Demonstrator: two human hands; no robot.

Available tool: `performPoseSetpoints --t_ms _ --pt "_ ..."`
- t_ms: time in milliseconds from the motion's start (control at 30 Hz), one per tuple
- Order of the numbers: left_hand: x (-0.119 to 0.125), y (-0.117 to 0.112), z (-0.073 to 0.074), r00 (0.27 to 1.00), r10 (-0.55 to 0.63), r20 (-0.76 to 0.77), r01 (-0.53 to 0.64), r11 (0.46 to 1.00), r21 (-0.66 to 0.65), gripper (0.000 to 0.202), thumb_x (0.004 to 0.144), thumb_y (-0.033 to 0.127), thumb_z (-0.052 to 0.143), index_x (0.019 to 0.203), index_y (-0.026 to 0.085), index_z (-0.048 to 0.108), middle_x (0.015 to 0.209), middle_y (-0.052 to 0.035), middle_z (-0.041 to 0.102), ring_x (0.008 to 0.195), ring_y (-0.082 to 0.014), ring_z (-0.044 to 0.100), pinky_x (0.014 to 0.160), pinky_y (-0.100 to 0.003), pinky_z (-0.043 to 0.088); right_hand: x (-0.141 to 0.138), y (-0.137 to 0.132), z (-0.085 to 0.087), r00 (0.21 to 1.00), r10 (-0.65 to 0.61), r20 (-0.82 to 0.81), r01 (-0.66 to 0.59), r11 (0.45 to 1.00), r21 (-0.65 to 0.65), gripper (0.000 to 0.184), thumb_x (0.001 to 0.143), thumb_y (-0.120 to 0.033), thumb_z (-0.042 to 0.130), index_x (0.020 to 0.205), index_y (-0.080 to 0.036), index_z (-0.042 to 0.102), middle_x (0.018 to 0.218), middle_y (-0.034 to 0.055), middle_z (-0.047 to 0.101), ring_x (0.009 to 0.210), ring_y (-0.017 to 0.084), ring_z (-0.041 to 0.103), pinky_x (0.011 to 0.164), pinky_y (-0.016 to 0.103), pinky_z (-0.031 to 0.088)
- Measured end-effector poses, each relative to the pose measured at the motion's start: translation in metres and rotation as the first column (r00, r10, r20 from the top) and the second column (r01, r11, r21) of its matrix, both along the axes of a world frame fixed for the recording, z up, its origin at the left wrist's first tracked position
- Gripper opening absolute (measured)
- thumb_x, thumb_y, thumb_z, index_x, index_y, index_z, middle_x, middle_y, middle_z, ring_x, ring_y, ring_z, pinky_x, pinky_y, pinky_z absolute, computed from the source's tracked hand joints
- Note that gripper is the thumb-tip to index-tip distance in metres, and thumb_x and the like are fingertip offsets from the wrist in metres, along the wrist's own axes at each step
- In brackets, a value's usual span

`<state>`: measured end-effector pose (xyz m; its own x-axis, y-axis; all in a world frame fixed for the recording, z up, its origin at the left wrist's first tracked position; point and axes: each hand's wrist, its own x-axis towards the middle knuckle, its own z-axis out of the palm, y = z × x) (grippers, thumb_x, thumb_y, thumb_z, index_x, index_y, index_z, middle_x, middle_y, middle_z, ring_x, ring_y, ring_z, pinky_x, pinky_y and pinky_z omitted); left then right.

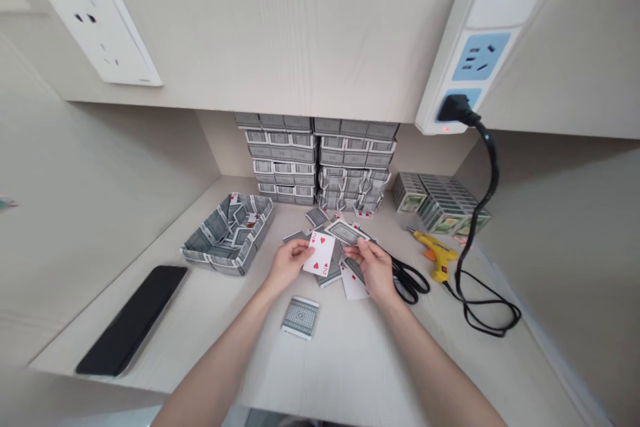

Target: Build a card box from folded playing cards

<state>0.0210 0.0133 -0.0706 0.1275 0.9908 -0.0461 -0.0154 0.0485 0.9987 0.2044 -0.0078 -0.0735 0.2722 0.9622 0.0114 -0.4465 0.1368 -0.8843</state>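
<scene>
My left hand point(289, 264) pinches a two of hearts playing card point(319, 253) by its left edge, face up, just above the desk. My right hand point(374, 268) is closed over loose cards point(350, 280) in the scattered pile beside it, fingers pinched on one card's edge. More loose cards point(345, 231), some face down with a grey patterned back, lie just behind both hands. A small face-down deck point(300, 316) rests on the desk in front of my left wrist.
A tray folded from cards point(227, 233) stands at the left, a black phone point(134, 317) nearer me. Stacked card-built boxes point(317, 160) line the back wall. Packs of cards point(440, 203), a yellow glue gun point(437, 255), black scissors point(410, 280) and a power cable point(480, 307) lie right.
</scene>
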Motion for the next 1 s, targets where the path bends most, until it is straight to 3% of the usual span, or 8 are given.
performPoseSetpoints --t_ms 67,133,200,300,467,667,833,1000 --pt "0.001 -0.001 0.001 0.999 -0.001 0.044 0.003 0.999 -0.035 0.035 0.061 0.039 0.067 0.084 0.014 0.055 0.061 0.0008 0.063 0.052 -0.0119 0.058 0.049 -0.022 0.044 -0.001 0.0 0.0 0.999 0.04 -0.001 -0.04 0.998 0.053 0.022 0.064 -0.039 0.069 0.071 -0.018 0.067 0.077 0.0043 0.068 0.075 0.018 0.064 0.075 0.035 0.05" --pt "0.002 -0.003 0.003 0.997 -0.009 0.077 0.014 0.997 -0.069 0.038 0.061 0.039 0.067 0.087 0.015 0.054 0.061 0.0012 0.063 0.051 -0.0122 0.058 0.049 -0.022 0.045 -0.002 -0.001 0.001 0.991 0.083 0.105 -0.091 0.993 0.072 0.027 0.071 -0.043 0.061 0.075 -0.018 0.069 0.091 0.0072 0.067 0.085 0.021 0.062 0.083 0.04 0.046" --pt "0.002 -0.004 0.006 0.994 -0.025 0.107 0.036 0.994 -0.104 0.039 0.063 0.039 0.067 0.09 0.015 0.055 0.064 0.0005 0.064 0.054 -0.0133 0.06 0.05 -0.024 0.048 -0.002 -0.002 0.001 0.953 0.078 0.292 -0.101 0.993 0.066 0.029 0.074 -0.045 0.057 0.077 -0.019 0.07 0.095 0.0084 0.066 0.092 0.022 0.06 0.087 0.042 0.043" --pt "0.002 -0.006 0.01 0.984 -0.065 0.166 0.09 0.985 -0.147 0.04 0.065 0.039 0.066 0.096 0.016 0.055 0.074 -0.0023 0.066 0.063 -0.0159 0.063 0.055 -0.028 0.052 -0.003 -0.002 -0.004 0.874 -0.003 0.485 -0.037 0.997 0.072 0.023 0.064 -0.039 0.068 0.076 -0.02 0.071 0.094 0.0078 0.066 0.092 0.023 0.058 0.086 0.041 0.043" --pt "0.002 -0.009 0.014 0.963 -0.145 0.229 0.187 0.967 -0.173 0.042 0.064 0.036 0.068 0.099 0.015 0.058 0.086 -0.0054 0.067 0.073 -0.0185 0.063 0.062 -0.033 0.054 -0.004 0.001 -0.013 0.932 0.081 0.352 -0.066 0.996 -0.053 0.043 0.057 -0.035 0.073 0.095 -0.018 0.065 0.089 0.0075 0.067 0.074 0.021 0.063 0.066 0.036 0.051" --pt "0.001 -0.01 0.012 0.978 -0.129 0.164 0.157 0.972 -0.174 0.038 0.062 0.032 0.07 0.093 0.012 0.062 0.08 -0.0043 0.068 0.065 -0.0141 0.062 0.062 -0.026 0.05 -0.006 0.0 -0.011 0.956 0.084 0.28 -0.066 0.995 -0.073 0.047 0.052 -0.033 0.076 0.094 -0.015 0.062 0.089 0.0082 0.067 0.08 0.021 0.063 0.07 0.033 0.051" --pt "0.004 -0.01 0.008 0.963 -0.254 0.085 0.262 0.959 -0.103 0.036 0.058 0.029 0.073 0.086 0.01 0.061 0.074 -0.0047 0.067 0.06 -0.0135 0.06 0.057 -0.023 0.047 -0.012 -0.004 -0.008 0.95 0.14 0.279 -0.126 0.99 -0.067 0.046 0.053 -0.035 0.076 0.092 -0.017 0.061 0.091 0.0078 0.067 0.079 0.022 0.064 0.068 0.033 0.052" --pt "0.007 -0.01 0.006 0.971 -0.069 0.229 0.094 0.99 -0.103 0.047 0.059 0.03 0.072 0.099 0.013 0.054 0.096 -0.008 0.065 0.079 -0.0188 0.062 0.069 -0.032 0.05 -0.015 -0.008 -0.003 0.919 0.282 0.274 -0.276 0.959 -0.062 0.04 0.053 -0.038 0.076 0.084 -0.017 0.062 0.085 0.0053 0.068 0.08 0.021 0.063 0.076 0.035 0.05"
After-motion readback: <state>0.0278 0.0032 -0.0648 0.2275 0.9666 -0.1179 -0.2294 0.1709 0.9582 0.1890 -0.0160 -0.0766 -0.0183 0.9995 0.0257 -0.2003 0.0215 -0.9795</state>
